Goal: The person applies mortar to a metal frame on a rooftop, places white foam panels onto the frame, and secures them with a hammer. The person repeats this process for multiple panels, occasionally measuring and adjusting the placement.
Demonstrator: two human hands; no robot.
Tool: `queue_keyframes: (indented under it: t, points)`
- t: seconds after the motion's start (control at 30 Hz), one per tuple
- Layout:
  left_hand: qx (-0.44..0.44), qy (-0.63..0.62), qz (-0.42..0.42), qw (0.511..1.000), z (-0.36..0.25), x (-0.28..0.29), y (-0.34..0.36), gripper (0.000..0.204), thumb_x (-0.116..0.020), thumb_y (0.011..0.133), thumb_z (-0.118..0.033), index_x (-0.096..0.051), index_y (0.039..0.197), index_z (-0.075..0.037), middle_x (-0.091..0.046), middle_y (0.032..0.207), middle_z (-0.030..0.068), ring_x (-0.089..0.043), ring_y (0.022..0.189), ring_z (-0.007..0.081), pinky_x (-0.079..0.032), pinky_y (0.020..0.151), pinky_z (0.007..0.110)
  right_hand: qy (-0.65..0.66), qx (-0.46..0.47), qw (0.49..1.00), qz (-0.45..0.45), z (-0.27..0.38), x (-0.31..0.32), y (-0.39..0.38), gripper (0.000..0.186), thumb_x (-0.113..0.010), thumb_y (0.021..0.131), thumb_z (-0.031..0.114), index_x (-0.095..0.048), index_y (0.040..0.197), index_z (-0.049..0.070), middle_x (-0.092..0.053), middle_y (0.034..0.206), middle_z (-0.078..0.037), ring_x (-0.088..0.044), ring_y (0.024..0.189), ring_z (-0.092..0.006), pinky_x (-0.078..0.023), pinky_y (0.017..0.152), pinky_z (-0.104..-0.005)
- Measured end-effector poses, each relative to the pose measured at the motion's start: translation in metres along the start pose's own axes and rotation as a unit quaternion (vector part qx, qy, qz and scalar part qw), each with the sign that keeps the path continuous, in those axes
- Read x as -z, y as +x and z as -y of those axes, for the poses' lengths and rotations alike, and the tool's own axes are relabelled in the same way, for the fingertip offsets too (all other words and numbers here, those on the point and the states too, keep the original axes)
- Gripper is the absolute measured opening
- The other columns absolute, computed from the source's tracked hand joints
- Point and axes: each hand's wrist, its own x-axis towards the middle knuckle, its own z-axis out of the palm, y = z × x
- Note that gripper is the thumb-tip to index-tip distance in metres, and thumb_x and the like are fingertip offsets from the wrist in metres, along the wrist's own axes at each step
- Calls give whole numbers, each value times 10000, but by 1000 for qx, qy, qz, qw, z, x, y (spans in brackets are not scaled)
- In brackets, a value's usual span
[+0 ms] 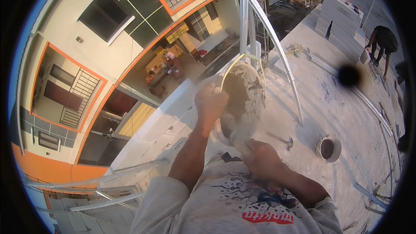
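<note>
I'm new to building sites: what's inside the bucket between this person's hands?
Grey-brown, mortar-like material shows inside the bucket, with paler residue toward the right side. What lies beneath that surface, and how deep it goes, is covered.

My bucket [221, 135] — centre frame, tilted, mouth facing my view. Grey-brown mortar [236, 91] inside, pale crust [256, 86] on the wall — yellowish handle [230, 66] looped across the top.

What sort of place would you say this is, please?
It looks like a building site: stacked pale blocks stand at the upper right, a bucket is coated inside with grey, mortar-like material, and a metal post stands upright beyond it.
</note>
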Motion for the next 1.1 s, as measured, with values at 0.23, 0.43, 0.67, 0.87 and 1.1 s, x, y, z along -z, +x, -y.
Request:
queue_keyframes:
  t: [0.23,0.43,0.67,0.87,1.1]
  points:
    - [79,-71,-15,994,28,30,-25,142,-651,737,-61,-625,866,-10,-588,732,-3,-538,662,81,-459,622,259,451,-183,871,67,-35,-27,47,434,-691,853,178,-578,1206,-47,-611,723,-53,-550,521,-124,-428,471,-262]
    - [96,-214,-82,969,93,72,-11,148,-644,726,-64,-623,867,-24,-585,718,-14,-508,605,66,-417,561,237,573,-178,799,35,-58,-42,69,416,-689,860,153,-572,1219,-22,-609,741,-60,-537,525,-108,-395,443,-234]
    - [173,-261,-79,947,175,110,6,132,-667,710,-27,-594,818,-47,-552,710,-26,-500,634,68,-413,600,239,633,-164,756,24,-60,-41,62,470,-736,806,145,-557,1213,-7,-632,809,-73,-600,658,-134,-475,554,-257]
    - [240,-190,-34,951,238,132,-2,170,-677,698,-43,-614,854,-23,-561,722,-16,-510,635,87,-415,587,252,455,-298,834,90,-61,-120,101,468,-752,773,153,-562,1180,20,-626,760,-53,-614,674,-148,-491,630,-264]
    - [387,-109,-10,915,330,157,-30,252,-712,676,-73,-655,905,16,-643,786,56,-587,643,147,-467,597,298,656,-316,686,-10,-51,-168,153,289,-670,793,96,-531,1043,53,-535,656,-59,-544,514,-189,-465,483,-338]
